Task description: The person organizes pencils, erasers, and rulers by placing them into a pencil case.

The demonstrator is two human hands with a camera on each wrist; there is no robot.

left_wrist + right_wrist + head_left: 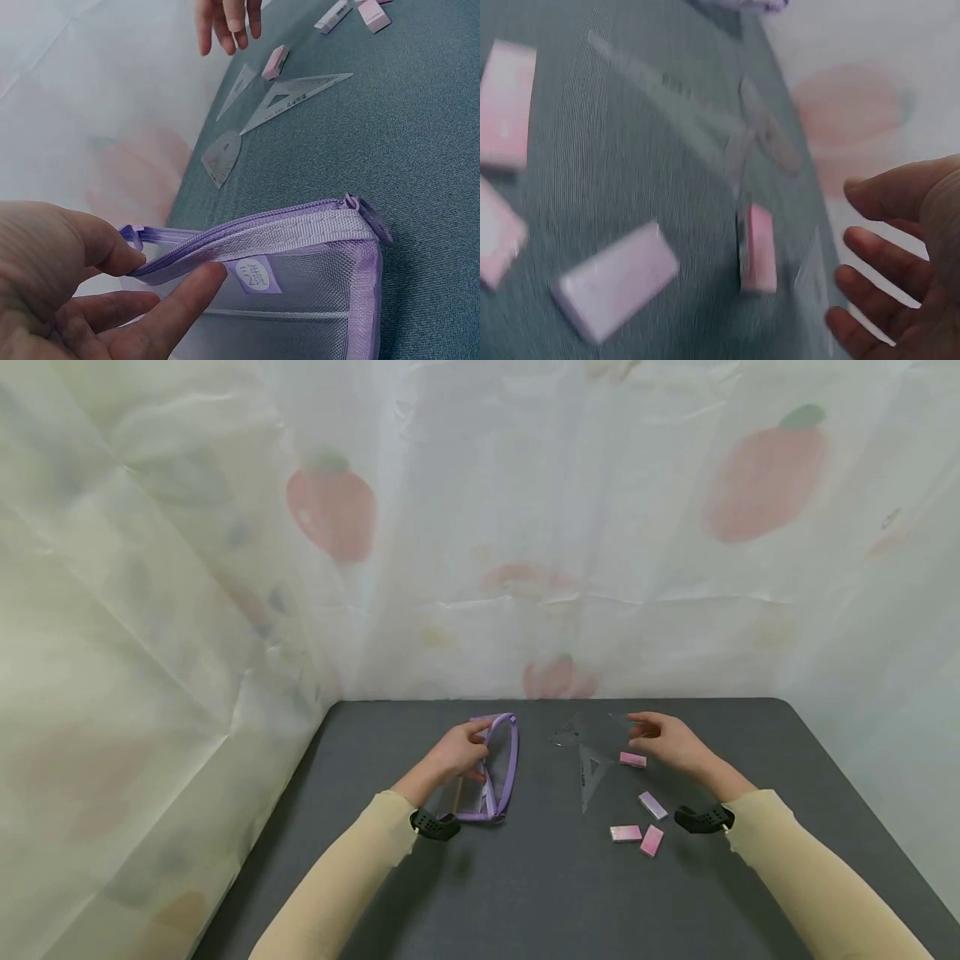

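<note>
Left hand (459, 752) pinches with thumb and fingers; right hand (667, 742) hovers, fingers relaxed.

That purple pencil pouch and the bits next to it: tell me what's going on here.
A person sits at a dark table. Their left hand pinches the zipper edge of a purple mesh pouch lying on the table. Their right hand hovers, fingers relaxed, over clear plastic set squares and a small protractor. Four pink erasers lie scattered near that hand; it holds none of them. Nothing shows inside the pouch in the part visible.
</note>
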